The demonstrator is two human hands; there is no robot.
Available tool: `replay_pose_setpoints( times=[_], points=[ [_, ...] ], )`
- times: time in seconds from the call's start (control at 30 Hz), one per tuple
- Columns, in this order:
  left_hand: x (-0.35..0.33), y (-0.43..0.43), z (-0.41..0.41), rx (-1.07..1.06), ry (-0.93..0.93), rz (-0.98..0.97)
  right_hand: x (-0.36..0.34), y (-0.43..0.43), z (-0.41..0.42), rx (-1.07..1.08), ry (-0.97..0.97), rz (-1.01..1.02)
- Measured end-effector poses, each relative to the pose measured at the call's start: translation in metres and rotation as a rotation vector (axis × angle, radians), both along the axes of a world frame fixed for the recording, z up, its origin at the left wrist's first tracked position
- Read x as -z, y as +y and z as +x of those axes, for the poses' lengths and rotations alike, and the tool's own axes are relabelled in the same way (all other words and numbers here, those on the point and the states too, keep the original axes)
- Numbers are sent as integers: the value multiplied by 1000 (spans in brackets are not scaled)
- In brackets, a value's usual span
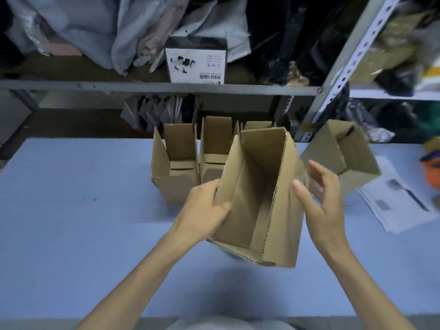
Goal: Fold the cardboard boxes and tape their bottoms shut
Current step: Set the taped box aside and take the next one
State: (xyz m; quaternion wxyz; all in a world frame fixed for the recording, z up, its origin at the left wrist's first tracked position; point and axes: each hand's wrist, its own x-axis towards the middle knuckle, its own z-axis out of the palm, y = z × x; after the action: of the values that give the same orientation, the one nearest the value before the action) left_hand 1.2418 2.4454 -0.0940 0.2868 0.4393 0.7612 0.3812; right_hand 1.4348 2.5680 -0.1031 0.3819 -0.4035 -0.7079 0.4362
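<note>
An open brown cardboard box (259, 194) is held tilted above the pale blue table (71, 210), its mouth facing me. My left hand (202, 210) grips its left wall, thumb inside over the rim. My right hand (321, 201) hovers just right of the box with fingers straight, apart from the cardboard or barely touching it. Behind stand two upright boxes, one on the left (175, 163) and one beside it (214, 148), with flaps up. Another box (340, 156) lies tipped at the right.
Printed papers (397, 201) lie on the table at the right, next to an orange object (432, 172) at the edge. A metal shelf (157, 88) runs behind, bearing a white product box (196, 60), bagged clothes and grey mailers.
</note>
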Motion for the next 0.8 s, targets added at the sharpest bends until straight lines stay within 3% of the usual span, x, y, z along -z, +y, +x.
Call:
replay_pose_setpoints(
  times=[0.07,0.17,0.43,0.53,0.8],
  points=[
    [-8,21,21,-25,59,40,-15,-7,14,-14,60,-5],
    [-16,51,50,-37,54,73,-31,-13,33,-34,1,47],
    [-23,125,82,-14,73,38,-38,46,56,172,45,40],
    [-23,159,79,-39,32,52,-39,84,58,208,-8,90],
    [-2,239,71,-40,160,-42,-15,182,44,98,-234,163]
  ],
)
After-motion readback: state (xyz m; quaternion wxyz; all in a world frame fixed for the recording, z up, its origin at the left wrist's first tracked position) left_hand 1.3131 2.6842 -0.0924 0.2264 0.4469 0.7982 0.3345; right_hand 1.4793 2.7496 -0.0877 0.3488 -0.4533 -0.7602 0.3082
